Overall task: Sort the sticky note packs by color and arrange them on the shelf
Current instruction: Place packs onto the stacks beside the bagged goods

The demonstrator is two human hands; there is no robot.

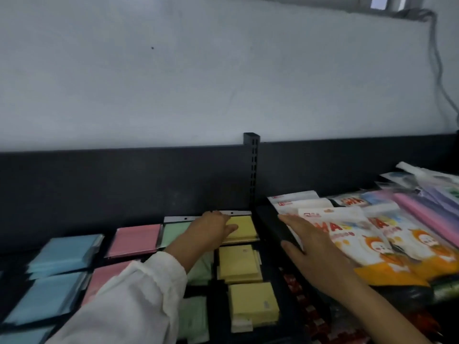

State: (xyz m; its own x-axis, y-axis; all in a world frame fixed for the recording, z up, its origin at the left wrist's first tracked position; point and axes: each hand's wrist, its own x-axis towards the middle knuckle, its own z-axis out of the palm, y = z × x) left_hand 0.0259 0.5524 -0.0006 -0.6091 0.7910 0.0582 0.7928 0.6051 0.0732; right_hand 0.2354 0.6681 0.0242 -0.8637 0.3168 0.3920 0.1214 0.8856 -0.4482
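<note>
Shelf (124,184), stock by colour.
- Blue packs (62,254): left column.
- Pink packs (135,240): second column.
- Green packs (173,234): third column, partly under your sleeve.
- Yellow packs (238,263): right column, beside the black divider (270,224).

Sorting looks nearly complete; no mixed column shows. Your left hand (213,228) lies on the rearmost yellow pack (244,228); grip or press, cannot tell. Your right hand (320,254) rests flat, fingers straight, on the divider. Likely remaining: squaring that pack.
</note>
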